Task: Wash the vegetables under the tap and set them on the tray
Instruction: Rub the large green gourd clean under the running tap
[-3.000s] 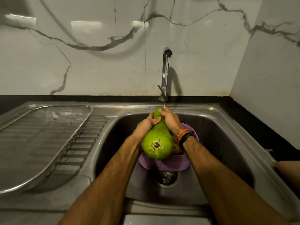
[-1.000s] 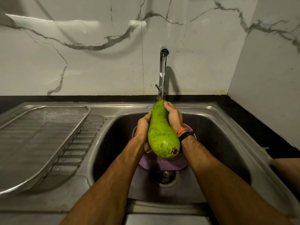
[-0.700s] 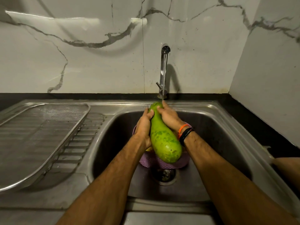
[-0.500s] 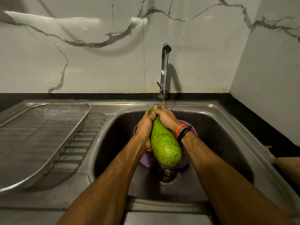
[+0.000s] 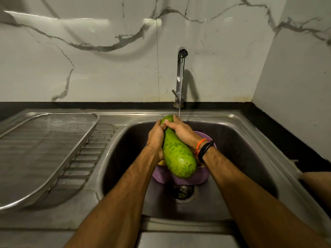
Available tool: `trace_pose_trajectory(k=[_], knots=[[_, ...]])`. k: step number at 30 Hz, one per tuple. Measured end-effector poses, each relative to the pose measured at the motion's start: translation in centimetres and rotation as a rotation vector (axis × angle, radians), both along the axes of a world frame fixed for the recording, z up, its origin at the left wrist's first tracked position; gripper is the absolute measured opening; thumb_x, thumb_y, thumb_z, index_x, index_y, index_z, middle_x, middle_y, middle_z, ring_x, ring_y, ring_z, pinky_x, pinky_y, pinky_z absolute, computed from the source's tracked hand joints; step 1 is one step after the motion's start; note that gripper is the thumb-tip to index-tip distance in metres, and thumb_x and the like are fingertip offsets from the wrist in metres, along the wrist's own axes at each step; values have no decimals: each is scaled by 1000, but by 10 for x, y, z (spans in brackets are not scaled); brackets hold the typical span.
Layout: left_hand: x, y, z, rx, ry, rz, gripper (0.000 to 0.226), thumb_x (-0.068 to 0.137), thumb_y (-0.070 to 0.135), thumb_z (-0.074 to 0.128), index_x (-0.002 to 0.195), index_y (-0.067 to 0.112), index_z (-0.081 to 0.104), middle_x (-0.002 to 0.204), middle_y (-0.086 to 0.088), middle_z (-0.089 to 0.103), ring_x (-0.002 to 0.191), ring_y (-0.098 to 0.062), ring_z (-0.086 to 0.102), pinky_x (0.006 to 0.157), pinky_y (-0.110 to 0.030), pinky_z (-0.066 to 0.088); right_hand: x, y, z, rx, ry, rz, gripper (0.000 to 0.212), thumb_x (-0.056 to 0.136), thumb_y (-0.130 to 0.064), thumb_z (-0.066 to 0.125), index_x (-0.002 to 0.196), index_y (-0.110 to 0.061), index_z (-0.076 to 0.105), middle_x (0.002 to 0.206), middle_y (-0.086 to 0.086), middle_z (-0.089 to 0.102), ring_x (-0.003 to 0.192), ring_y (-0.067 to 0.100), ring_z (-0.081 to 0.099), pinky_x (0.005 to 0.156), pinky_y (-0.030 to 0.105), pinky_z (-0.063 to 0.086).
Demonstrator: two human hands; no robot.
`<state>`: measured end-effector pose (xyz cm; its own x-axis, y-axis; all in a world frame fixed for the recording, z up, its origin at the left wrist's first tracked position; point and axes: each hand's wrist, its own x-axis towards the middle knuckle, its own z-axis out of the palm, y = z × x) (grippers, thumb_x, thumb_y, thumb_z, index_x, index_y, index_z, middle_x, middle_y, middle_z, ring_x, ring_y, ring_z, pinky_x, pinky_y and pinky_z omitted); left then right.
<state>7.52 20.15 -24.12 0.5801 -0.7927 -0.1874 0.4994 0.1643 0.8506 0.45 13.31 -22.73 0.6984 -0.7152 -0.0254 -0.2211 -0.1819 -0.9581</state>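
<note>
**Bottle gourd under the running tap**

Marble-veined white wall panels are rising behind a stainless steel sink [image 5: 250,133], with a black counter strip running along the wall's foot. Taking the sink basin as the landmark: a chrome tap [image 5: 180,77] is standing at its far rim, and a thin stream of water [image 5: 179,110] is falling from the spout toward the basin's far edge. To the left of the basin, a steel mesh tray [image 5: 44,149] is sitting on the ribbed drainboard, tilted slightly, with nothing lying in it. Inside the basin, a purple perforated basket [image 5: 180,178] is resting just beyond the drain [image 5: 181,192]; something yellowish is showing at its rim, too hidden to name.

Above the basin's middle, a person is holding a green bottle gourd [image 5: 177,154] over the basket, its narrow neck pointing up toward the tap and its thick rounded end hanging nearer the camera. The left hand [image 5: 156,136] is wrapping its fingers round the neck from the left. The right hand [image 5: 182,131] is curling over the neck from the right, its fingers crossing the top of the gourd, and the water is landing right at its fingertips. An orange thread and a black band [image 5: 206,149] are circling the right wrist.
</note>
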Motion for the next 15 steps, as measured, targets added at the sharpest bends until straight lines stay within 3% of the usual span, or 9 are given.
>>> trace_pose_trajectory(k=[5,7,10,15], knots=[[-6,3,1,-5,-21,-76,36,101,20,49,136,24,56,126,-13,66,113,-32,65,100,-53,50,6,1,9,22,-70,-118,68,98,-35,51,155,-14,19,159,12,23,143,27,30,119,41,24],[-4,0,1,-14,-8,-66,38,99,19,51,136,23,55,127,-13,65,115,-33,64,102,-54,48,3,0,7,-11,-51,-103,68,100,-32,49,156,-13,15,160,9,16,145,26,25,119,35,21],[-1,1,-1,10,-8,-52,41,92,22,55,134,24,59,123,-12,68,111,-34,66,98,-56,50,2,2,1,16,5,-19,73,100,-36,48,157,-16,6,164,6,3,148,24,16,121,40,18],[-4,-1,-4,9,-17,-73,37,97,23,53,134,26,60,122,-11,68,109,-31,68,97,-53,52,2,3,11,61,-87,-102,71,99,-35,50,156,-17,13,162,9,14,145,27,25,120,42,20]])
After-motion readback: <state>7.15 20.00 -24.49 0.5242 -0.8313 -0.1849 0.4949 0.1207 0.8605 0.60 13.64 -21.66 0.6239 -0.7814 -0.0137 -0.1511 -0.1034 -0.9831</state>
